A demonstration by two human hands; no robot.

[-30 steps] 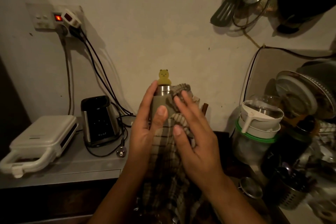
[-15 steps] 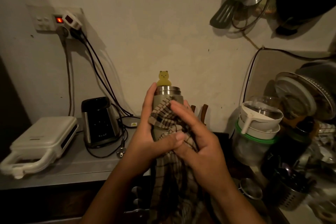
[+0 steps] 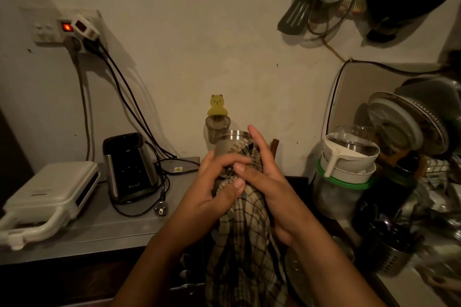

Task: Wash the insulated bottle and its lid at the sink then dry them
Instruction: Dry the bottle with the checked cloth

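The insulated bottle [image 3: 228, 145] is upright in front of me, grey-green with a bare steel rim, its mouth uncovered. My left hand [image 3: 214, 190] grips its body from the left, fingers curled over the cloth. A checked cloth [image 3: 245, 227] wraps the bottle's right side and hangs down below. My right hand [image 3: 268, 182] presses the cloth against the bottle, fingers stretched up beside the rim. I see no lid on the bottle; the lower half of the bottle is hidden by hands and cloth.
A yellow bear hook with a small cup [image 3: 217, 122] hangs on the wall behind. Left on the grey counter [image 3: 99, 227] stand a white sandwich maker [image 3: 47, 197] and a black appliance [image 3: 129, 164] with cables. Stacked containers [image 3: 346, 164], plates and a cutlery holder [image 3: 391, 249] crowd the right.
Both hands and the bottle have dropped lower, uncovering the cup under the bear hook. My right hand's fingers have slid up beside the rim, and the cloth shifted to the bottle's right side.
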